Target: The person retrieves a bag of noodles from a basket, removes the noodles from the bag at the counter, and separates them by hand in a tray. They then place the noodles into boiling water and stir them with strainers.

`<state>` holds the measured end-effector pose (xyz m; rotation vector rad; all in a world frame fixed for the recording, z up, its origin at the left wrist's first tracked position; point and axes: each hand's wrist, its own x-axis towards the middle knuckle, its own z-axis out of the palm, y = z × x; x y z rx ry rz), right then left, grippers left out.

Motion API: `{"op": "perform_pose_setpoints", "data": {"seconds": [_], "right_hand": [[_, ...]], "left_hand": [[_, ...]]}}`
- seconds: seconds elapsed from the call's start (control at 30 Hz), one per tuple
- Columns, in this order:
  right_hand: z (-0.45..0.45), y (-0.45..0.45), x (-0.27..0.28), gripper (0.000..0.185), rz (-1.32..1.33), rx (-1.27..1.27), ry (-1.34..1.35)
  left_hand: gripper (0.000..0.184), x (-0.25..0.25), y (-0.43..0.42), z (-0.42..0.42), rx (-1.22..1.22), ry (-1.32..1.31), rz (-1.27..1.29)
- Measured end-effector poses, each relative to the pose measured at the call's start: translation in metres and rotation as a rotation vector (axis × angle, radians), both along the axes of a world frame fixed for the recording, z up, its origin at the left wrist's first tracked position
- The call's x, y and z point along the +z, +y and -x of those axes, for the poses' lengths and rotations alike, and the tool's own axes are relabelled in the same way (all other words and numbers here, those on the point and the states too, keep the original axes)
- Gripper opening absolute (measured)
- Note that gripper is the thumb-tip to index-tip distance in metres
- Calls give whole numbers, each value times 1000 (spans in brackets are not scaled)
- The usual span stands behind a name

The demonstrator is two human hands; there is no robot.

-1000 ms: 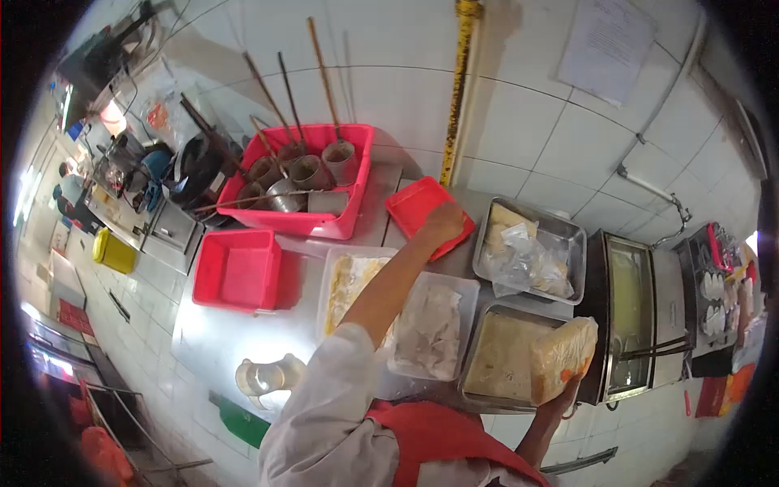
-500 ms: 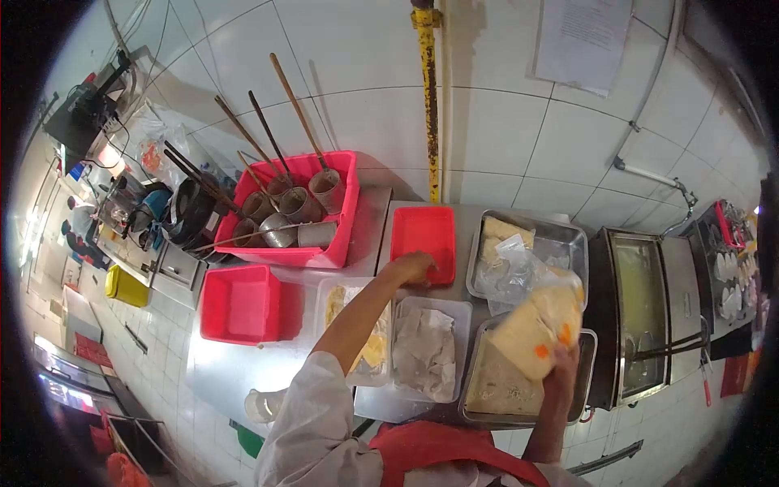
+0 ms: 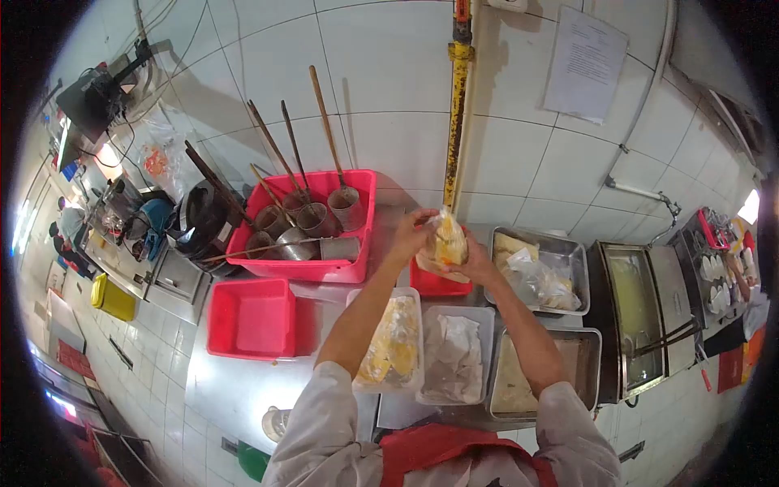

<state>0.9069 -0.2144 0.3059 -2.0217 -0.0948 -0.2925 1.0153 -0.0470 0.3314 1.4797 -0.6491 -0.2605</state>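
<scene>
A clear plastic bag (image 3: 446, 243) of pale yellowish food, with orange marks on it, is held up between my two hands. My left hand (image 3: 414, 234) closes on its upper left side, and my right hand (image 3: 477, 264) grips its lower right side. Directly beneath is a small red basket (image 3: 434, 282), partly covered by the bag and hands. Under my left forearm sits a white tub (image 3: 412, 369) of yellow and white food pieces. Beside it, another white tub (image 3: 454, 395) holds crumpled whitish sheets or wrappers.
Two metal trays (image 3: 578, 243) stand on the right, the rear one holding plastic-bagged food. A fryer-like tank (image 3: 633, 312) adjoins them. Left are a pink basin (image 3: 251, 321) and a pink crate (image 3: 365, 219) of long-handled metal strainers. A yellow pipe (image 3: 457, 122) runs down the wall.
The bag has moved left and away from me, from above the near metal tray to above the red basket. My left hand has risen from that basket onto the bag.
</scene>
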Motion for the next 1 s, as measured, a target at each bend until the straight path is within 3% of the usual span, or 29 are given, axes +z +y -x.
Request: {"op": "perform_pose_setpoints", "data": {"seconds": [0.1,0.17,0.27,0.33,0.37,0.43,0.47,0.53,0.83,1.0], "right_hand": [[4,8,-26,86,173,26,45],[6,8,-28,87,256,8,52],[13,0,-29,90,339,2,140],[6,-12,-20,72,517,-33,-129],[8,-8,0,72,523,-42,-123],[10,1,36,41,220,-201,-163],[4,1,37,41,227,-205,-160],[-8,4,35,21,332,-194,-148],[-20,30,52,16,660,-346,-71],[-24,34,52,16,648,-352,-108]], "left_hand": [[36,-31,-1,6,77,-15,-16],[32,-35,-5,10,119,-182,-86],[26,-37,-12,7,120,-140,8],[24,-30,-13,7,154,-164,6],[22,-31,-13,7,200,-191,2],[19,-33,-14,6,225,-186,10],[17,-32,-14,9,258,-181,8],[15,-25,-15,16,277,-172,4],[14,-16,-11,16,281,-233,-75],[14,-20,-8,1,181,-346,-96]]}}
